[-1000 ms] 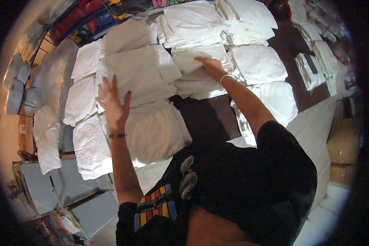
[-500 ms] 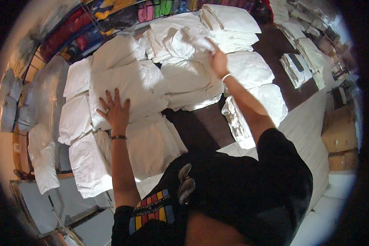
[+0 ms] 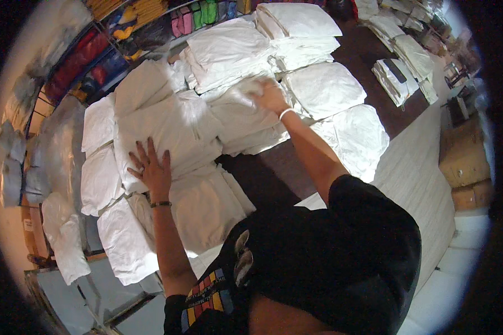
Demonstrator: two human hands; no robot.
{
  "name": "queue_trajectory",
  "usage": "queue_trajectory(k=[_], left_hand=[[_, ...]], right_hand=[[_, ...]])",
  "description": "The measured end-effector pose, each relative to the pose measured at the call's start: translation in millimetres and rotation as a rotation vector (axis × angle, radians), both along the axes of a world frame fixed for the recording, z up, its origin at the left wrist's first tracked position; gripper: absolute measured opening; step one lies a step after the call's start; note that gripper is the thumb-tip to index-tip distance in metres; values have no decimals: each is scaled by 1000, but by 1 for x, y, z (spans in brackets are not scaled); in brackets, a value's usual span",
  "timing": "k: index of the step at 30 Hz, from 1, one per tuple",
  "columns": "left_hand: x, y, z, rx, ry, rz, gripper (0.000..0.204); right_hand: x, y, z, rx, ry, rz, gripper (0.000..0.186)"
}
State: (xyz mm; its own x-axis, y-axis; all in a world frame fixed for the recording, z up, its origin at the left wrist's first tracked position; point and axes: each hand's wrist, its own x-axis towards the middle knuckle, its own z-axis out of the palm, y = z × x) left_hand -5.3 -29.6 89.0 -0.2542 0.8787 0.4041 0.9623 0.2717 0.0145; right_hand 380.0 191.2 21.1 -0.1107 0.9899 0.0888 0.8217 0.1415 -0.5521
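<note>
Several stacks of folded white cloths lie side by side in front of me. My left hand (image 3: 152, 170) rests flat, fingers spread, on a broad white cloth stack (image 3: 162, 131) at the left centre. Over the middle stack (image 3: 240, 114) reaches my right hand (image 3: 272, 97), its fingers smeared by motion, so their grip does not show. Just beyond it sits a taller stack (image 3: 226, 53) with a fairly smooth top. Another folded stack (image 3: 324, 89) lies right of my right hand.
The stacks rest on a dark brown surface (image 3: 268, 173). Farther right lies a small white bundle with a dark patch (image 3: 395, 81). Shelves at the back hold colourful packs (image 3: 195, 14). Cardboard boxes (image 3: 466, 151) stand at the right, and grey panels (image 3: 67, 296) at the lower left.
My right hand has come nearer and left, from the back stack to the middle one. The rumpled cloth on the back stack now lies flatter. My left hand stays on its stack.
</note>
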Motion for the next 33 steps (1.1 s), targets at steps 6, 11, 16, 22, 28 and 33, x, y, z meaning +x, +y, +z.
queue_trajectory(k=[6, 11, 16, 22, 28, 33], left_hand=[[-1, 1, -3, 52, 15, -18, 65], [-3, 1, -7, 55, -10, -16, 64], [-10, 4, -10, 64, 23, -30, 65], [13, 6, 8, -44, -45, 102, 67], [158, 33, -7, 173, -488, -854, 63], [274, 79, -59, -42, -872, -736, 73]], right_hand=[[38, 29, -8, -170, -92, -216, 75], [44, 53, -26, -418, 236, -124, 79], [54, 19, -8, -402, 657, -65, 48], [107, -106, 79, -207, 1095, -52, 27], [182, -168, 61, -84, 856, -632, 44], [201, -197, 10, -249, 972, -574, 44]])
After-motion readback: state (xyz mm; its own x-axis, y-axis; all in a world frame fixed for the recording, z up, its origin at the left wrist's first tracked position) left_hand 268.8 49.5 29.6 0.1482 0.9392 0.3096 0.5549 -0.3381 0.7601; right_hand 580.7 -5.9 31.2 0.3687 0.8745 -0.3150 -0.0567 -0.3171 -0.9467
